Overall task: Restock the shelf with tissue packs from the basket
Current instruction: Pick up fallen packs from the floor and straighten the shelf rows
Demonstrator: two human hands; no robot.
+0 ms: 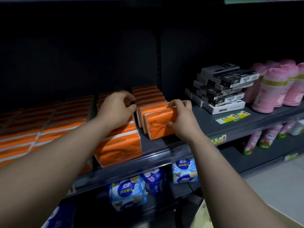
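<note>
My right hand [182, 119] clamps the front pack's [158, 124] right end, standing it on the shelf [205, 122]. My left hand [116, 109] is curled just left; I can't tell whether it holds anything. Stacks [65, 122] fill the shelf further left, so it looks nearly done. The basket is unseen.

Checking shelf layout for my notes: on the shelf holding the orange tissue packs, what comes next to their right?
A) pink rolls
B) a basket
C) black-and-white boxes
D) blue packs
C: a stack of black-and-white boxes comes right after the orange tissue packs, with the pink rolls beyond it.
</note>
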